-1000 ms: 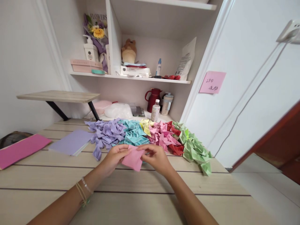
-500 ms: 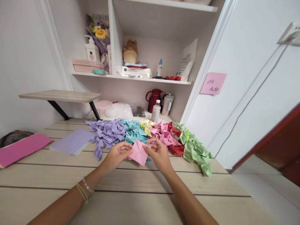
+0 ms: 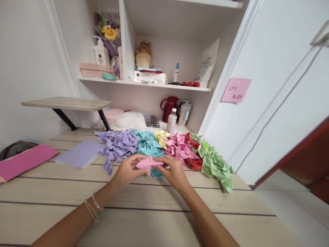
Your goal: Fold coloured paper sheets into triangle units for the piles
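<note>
A folded pink origami paper boat (image 3: 149,162) is held above the slatted table (image 3: 133,219), with points sticking out to both sides and a peak in the middle. My left hand (image 3: 130,171) pinches its left end between thumb and fingers. The right end is gripped by my right hand (image 3: 171,170) in the same way. Just behind the hands lie heaps of folded paper boats: purple (image 3: 119,145), teal (image 3: 149,144), yellow (image 3: 161,138), pink (image 3: 177,145), red (image 3: 194,164) and green (image 3: 214,163). One teal piece (image 3: 156,173) shows below the held boat.
Left of the heaps lie purple sheets (image 3: 78,153) and magenta sheets (image 3: 27,163). A small raised shelf (image 3: 66,103) on black legs stands at the back left. Behind the heaps are a clear bottle (image 3: 171,121), a red jug (image 3: 169,108) and a tumbler (image 3: 184,113).
The pink paper went from a flat diamond facing me to a boat shape with its ends spread sideways. Both hands still hold it, fingers now closer around the ends.
</note>
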`<state>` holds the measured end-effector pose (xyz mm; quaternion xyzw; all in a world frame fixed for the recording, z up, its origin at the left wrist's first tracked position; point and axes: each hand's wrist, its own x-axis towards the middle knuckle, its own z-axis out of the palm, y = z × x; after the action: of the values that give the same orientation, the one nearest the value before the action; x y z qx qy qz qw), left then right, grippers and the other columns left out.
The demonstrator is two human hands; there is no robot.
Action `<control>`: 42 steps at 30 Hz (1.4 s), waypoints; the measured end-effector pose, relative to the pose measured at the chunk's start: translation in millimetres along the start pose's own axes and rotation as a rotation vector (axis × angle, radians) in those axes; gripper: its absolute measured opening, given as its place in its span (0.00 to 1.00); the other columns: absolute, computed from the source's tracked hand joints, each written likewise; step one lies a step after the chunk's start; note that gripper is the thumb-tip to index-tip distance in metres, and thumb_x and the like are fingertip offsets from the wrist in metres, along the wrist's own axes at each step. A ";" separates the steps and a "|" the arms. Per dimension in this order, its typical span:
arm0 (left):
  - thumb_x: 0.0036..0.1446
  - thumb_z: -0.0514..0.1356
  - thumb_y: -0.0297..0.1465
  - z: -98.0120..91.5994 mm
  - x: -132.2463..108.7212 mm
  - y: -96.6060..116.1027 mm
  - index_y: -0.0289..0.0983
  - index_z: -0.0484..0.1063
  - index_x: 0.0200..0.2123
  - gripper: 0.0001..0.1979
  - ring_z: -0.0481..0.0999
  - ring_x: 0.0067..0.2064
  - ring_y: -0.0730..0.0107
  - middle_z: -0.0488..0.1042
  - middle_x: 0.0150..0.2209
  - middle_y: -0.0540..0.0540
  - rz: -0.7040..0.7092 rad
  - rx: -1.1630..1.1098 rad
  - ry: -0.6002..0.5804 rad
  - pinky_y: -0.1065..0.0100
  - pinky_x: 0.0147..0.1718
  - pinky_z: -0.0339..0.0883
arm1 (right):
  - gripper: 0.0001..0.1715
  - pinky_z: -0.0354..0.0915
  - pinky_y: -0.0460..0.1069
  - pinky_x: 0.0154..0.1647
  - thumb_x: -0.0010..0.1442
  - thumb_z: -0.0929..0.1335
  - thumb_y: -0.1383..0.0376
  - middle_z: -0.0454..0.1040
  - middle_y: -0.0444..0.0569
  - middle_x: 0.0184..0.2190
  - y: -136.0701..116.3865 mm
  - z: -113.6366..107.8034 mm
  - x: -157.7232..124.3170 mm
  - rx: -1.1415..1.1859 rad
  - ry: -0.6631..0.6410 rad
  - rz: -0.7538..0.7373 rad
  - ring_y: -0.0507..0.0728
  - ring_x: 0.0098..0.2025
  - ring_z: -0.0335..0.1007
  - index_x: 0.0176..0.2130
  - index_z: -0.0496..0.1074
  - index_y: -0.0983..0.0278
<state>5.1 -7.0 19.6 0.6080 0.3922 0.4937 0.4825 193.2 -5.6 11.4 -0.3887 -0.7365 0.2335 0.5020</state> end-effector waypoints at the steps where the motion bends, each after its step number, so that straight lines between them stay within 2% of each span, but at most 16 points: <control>1: 0.39 0.67 0.30 -0.3 -0.3 -0.6 0.34 0.74 0.35 0.16 0.76 0.32 0.66 0.78 0.32 0.44 0.012 0.043 0.010 0.69 0.32 0.70 | 0.12 0.63 0.49 0.30 0.52 0.69 0.67 0.75 0.49 0.29 -1.6 -0.8 -0.1 -0.035 -0.011 -0.034 0.55 0.30 0.68 0.38 0.76 0.58; 3: 0.44 0.64 0.33 -1.3 -0.2 -2.1 0.35 0.74 0.35 0.13 0.75 0.26 0.69 0.77 0.29 0.45 0.014 0.087 0.019 0.72 0.25 0.69 | 0.12 0.63 0.49 0.30 0.54 0.67 0.67 0.76 0.48 0.28 -4.5 -0.8 -0.8 -0.041 -0.020 -0.061 0.56 0.29 0.68 0.39 0.76 0.57; 5: 0.46 0.63 0.35 -1.9 0.5 -3.7 0.35 0.73 0.37 0.14 0.74 0.23 0.70 0.77 0.27 0.46 -0.005 0.050 0.021 0.72 0.22 0.68 | 0.12 0.63 0.49 0.29 0.54 0.67 0.66 0.76 0.49 0.28 -6.6 1.3 -1.8 -0.020 -0.008 -0.055 0.56 0.29 0.69 0.40 0.76 0.57; 8: 0.48 0.61 0.36 -1.9 2.0 -4.6 0.34 0.71 0.40 0.17 0.76 0.27 0.67 0.76 0.28 0.45 -0.019 -0.061 0.027 0.68 0.27 0.70 | 0.13 0.64 0.49 0.28 0.53 0.68 0.64 0.76 0.50 0.30 -7.7 5.2 -3.1 -0.006 0.008 -0.034 0.57 0.30 0.70 0.41 0.75 0.58; 11: 0.51 0.58 0.38 -3.7 2.7 -4.0 0.33 0.72 0.40 0.16 0.74 0.25 0.70 0.74 0.24 0.47 0.030 -0.001 0.022 0.70 0.27 0.68 | 0.14 0.66 0.49 0.30 0.53 0.68 0.63 0.76 0.51 0.32 -7.5 5.6 -3.0 -0.002 0.020 -0.013 0.57 0.32 0.71 0.41 0.76 0.59; 14: 0.51 0.58 0.37 -8.0 2.3 -4.6 0.34 0.75 0.33 0.12 0.66 0.19 0.76 0.68 0.17 0.53 0.079 0.186 0.008 0.75 0.19 0.61 | 0.12 0.66 0.48 0.31 0.54 0.67 0.62 0.77 0.50 0.32 -7.6 1.6 -1.6 0.002 0.027 0.022 0.56 0.33 0.71 0.38 0.76 0.61; 17: 0.51 0.58 0.36 -10.6 1.9 -6.5 0.34 0.72 0.22 0.12 0.63 0.17 0.77 0.64 0.14 0.54 0.078 0.263 -0.003 0.76 0.17 0.58 | 0.13 0.64 0.45 0.24 0.53 0.67 0.59 0.75 0.47 0.24 -8.1 -2.7 0.0 0.041 -0.072 0.105 0.54 0.26 0.70 0.33 0.77 0.64; 19: 0.51 0.58 0.36 -10.5 2.5 -7.3 0.34 0.71 0.20 0.13 0.65 0.17 0.77 0.67 0.14 0.53 0.062 0.234 -0.024 0.76 0.18 0.59 | 0.15 0.63 0.44 0.21 0.52 0.67 0.56 0.73 0.45 0.21 -8.6 -3.9 0.5 0.122 -0.142 0.170 0.52 0.22 0.68 0.32 0.76 0.65; 24: 0.49 0.60 0.34 -9.2 6.4 -6.1 0.33 0.74 0.26 0.09 0.67 0.19 0.75 0.70 0.17 0.52 0.068 0.179 0.025 0.75 0.20 0.61 | 0.19 0.67 0.47 0.26 0.52 0.67 0.53 0.75 0.46 0.25 -9.9 -3.2 0.2 0.295 -0.186 0.229 0.54 0.25 0.70 0.34 0.76 0.65; 26: 0.49 0.60 0.34 -9.8 7.6 -5.7 0.33 0.74 0.27 0.09 0.68 0.21 0.75 0.71 0.19 0.51 0.089 0.175 0.038 0.75 0.21 0.62 | 0.18 0.67 0.47 0.28 0.52 0.66 0.54 0.76 0.47 0.27 -10.2 -3.3 -0.2 0.259 -0.195 0.212 0.55 0.28 0.71 0.34 0.77 0.64; 29: 0.50 0.60 0.33 -10.7 8.0 -7.4 0.34 0.74 0.29 0.07 0.72 0.25 0.73 0.74 0.25 0.48 0.116 0.152 -0.018 0.73 0.26 0.67 | 0.17 0.66 0.47 0.29 0.54 0.65 0.55 0.77 0.47 0.28 -9.7 -3.5 -0.3 0.179 -0.177 0.195 0.56 0.31 0.72 0.33 0.77 0.64; 33: 0.49 0.60 0.32 -8.9 6.3 -12.8 0.35 0.73 0.33 0.08 0.75 0.35 0.66 0.74 0.33 0.45 0.142 0.087 -0.074 0.68 0.35 0.70 | 0.16 0.66 0.46 0.28 0.52 0.67 0.56 0.77 0.48 0.27 -7.7 -1.2 -0.4 0.184 -0.148 0.220 0.55 0.29 0.72 0.31 0.77 0.66; 38: 0.50 0.60 0.32 -5.9 3.9 -15.1 0.36 0.74 0.34 0.08 0.74 0.38 0.64 0.74 0.35 0.44 0.171 0.147 -0.060 0.66 0.38 0.70 | 0.19 0.68 0.47 0.29 0.48 0.69 0.55 0.78 0.50 0.29 -8.0 4.7 -2.1 0.257 -0.153 0.257 0.55 0.29 0.73 0.36 0.75 0.66; 42: 0.50 0.60 0.33 -6.5 3.9 -15.4 0.36 0.74 0.35 0.09 0.74 0.40 0.64 0.73 0.35 0.44 0.193 0.183 -0.052 0.65 0.39 0.70 | 0.18 0.69 0.47 0.28 0.49 0.69 0.56 0.78 0.50 0.29 -9.9 6.4 -3.0 0.199 -0.128 0.240 0.56 0.29 0.74 0.35 0.76 0.66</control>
<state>-0.4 1.4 5.7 0.6969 0.3626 0.4840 0.3854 184.5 -13.5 14.5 -0.4064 -0.6884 0.3878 0.4588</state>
